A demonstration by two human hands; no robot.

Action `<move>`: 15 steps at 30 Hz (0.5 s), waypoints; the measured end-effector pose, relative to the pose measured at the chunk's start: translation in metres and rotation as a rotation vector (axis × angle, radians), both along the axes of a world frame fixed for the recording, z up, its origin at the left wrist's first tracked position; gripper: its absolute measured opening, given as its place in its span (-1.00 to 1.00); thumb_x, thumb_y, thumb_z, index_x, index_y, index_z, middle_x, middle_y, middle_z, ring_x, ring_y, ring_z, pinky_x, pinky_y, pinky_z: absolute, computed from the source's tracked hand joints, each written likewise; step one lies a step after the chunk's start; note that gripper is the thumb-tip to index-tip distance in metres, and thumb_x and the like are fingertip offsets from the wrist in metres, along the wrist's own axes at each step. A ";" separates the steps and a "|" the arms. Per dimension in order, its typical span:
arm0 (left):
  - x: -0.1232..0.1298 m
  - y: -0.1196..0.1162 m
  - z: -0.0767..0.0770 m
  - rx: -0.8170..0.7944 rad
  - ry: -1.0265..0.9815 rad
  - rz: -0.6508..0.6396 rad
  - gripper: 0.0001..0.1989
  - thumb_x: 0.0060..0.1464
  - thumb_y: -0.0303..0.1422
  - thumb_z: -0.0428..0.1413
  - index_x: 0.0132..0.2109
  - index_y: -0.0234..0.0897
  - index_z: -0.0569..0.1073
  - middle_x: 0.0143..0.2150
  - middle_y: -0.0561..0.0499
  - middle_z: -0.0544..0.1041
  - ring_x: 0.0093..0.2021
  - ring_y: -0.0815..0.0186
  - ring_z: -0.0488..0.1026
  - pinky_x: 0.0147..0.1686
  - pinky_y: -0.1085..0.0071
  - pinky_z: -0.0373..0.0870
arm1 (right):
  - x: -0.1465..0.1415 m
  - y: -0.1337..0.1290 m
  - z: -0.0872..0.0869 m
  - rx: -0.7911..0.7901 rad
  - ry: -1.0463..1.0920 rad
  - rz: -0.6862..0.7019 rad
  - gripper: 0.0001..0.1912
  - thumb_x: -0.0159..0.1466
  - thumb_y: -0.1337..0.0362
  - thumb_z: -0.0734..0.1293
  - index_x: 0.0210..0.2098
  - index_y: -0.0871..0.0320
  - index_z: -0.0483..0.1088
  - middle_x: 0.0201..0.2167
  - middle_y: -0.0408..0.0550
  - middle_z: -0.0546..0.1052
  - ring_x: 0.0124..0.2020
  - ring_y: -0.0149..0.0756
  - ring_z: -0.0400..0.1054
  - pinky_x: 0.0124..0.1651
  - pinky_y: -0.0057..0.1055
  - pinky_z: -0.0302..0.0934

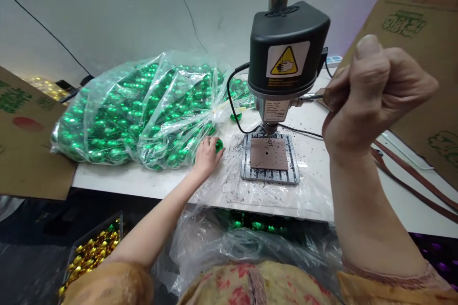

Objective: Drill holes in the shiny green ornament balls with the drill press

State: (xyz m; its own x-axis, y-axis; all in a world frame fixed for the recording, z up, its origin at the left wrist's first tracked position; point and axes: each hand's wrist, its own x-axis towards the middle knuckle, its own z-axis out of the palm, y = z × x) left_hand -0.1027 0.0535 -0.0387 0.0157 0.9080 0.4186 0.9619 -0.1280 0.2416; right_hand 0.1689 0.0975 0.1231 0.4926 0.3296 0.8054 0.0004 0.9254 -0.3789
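At the mouth of a clear plastic bag (118, 105) full of shiny green balls, my left hand (207, 157) has its fingers closed on a green ball (219, 145). My right hand (372, 90), raised at the right, is wrapped round the feed lever (312, 97) of a small drill press (286, 52). Below the chuck (270, 127), a brown pad (268, 152) with a small dark hole lies on the grooved metal base (293, 171). Dark shavings are scattered over the pad and around it.
Cardboard stands at the left (28, 138) and right (422, 71). A black cable (232, 100) loops beside the drill. Under the table edge are a clear plastic bag (200, 238) with green balls and a crate of gold balls (95, 252). Brown straps (411, 181) lie at the right.
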 end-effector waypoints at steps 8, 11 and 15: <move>0.030 0.014 0.012 -0.127 -0.628 -0.248 -0.49 -0.01 -0.37 0.31 0.09 -0.23 0.36 -0.04 -0.08 0.49 -0.07 0.17 0.49 -0.02 0.24 0.43 | 0.003 -0.005 -0.002 -0.090 -0.052 -0.031 -0.57 0.31 0.25 0.33 -0.68 0.15 0.26 -0.75 -0.29 0.23 -0.71 -0.62 0.01 -0.54 -0.44 -0.07; 0.059 0.001 0.008 -0.334 -1.015 -0.469 -0.45 0.07 -0.21 0.30 0.16 -0.22 0.37 -0.03 -0.07 0.52 -0.07 0.23 0.50 -0.02 0.29 0.44 | 0.003 -0.005 -0.002 -0.100 -0.075 -0.041 -0.56 0.33 0.23 0.30 -0.67 0.15 0.25 -0.73 -0.29 0.24 -0.70 -0.62 0.03 -0.55 -0.45 -0.04; 0.079 0.005 -0.007 -0.368 -1.234 -0.480 -0.39 0.03 -0.16 0.35 0.18 -0.21 0.38 -0.02 -0.06 0.54 -0.02 0.22 0.50 0.05 0.27 0.43 | 0.004 -0.004 -0.002 -0.075 -0.084 -0.030 -0.56 0.32 0.24 0.32 -0.67 0.15 0.24 -0.75 -0.30 0.21 -0.72 -0.63 -0.01 -0.56 -0.43 -0.03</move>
State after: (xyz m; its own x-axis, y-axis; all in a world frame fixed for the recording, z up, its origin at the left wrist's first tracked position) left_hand -0.0242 0.0585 -0.0461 0.1539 0.9797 0.1289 -0.0199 -0.1273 0.9917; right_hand 0.1733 0.0936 0.1206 0.4348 0.3768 0.8179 0.0622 0.8935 -0.4447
